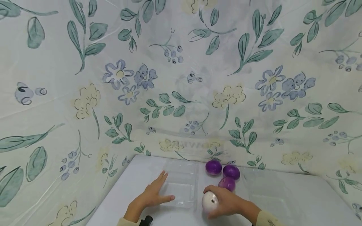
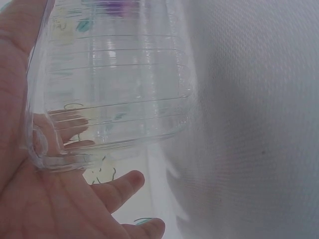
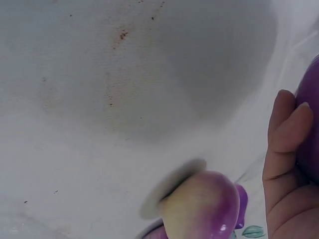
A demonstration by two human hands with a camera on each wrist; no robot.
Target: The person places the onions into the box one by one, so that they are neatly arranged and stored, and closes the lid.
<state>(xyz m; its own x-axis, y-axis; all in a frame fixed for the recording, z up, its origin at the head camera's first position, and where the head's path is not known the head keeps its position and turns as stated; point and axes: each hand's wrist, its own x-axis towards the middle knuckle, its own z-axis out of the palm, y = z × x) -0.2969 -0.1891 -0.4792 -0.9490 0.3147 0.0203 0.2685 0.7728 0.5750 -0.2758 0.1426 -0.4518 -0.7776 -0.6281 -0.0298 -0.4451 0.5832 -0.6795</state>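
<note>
- Head view: my left hand (image 1: pixel 154 195) is lying flat, fingers spread, against the clear plastic tray (image 1: pixel 182 185) on the white table (image 1: pixel 282 201); my right hand (image 1: pixel 226 202) is curling around a pale turnip (image 1: pixel 210 201), with three purple turnips (image 1: pixel 223 174) just behind.
- Left wrist view: my palm is touching the tray's (image 2: pixel 114 84) rim.
- Right wrist view: my fingers (image 3: pixel 284 139) are wrapping one purple turnip (image 3: pixel 311 124), with another turnip (image 3: pixel 199 206) nearby.

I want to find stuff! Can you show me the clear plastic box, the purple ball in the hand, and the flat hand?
clear plastic box (image 1: pixel 181 185), head view, its floor.
purple ball (image 1: pixel 210 201), head view, its pale end.
left hand (image 1: pixel 152 194), head view, its back.
</note>
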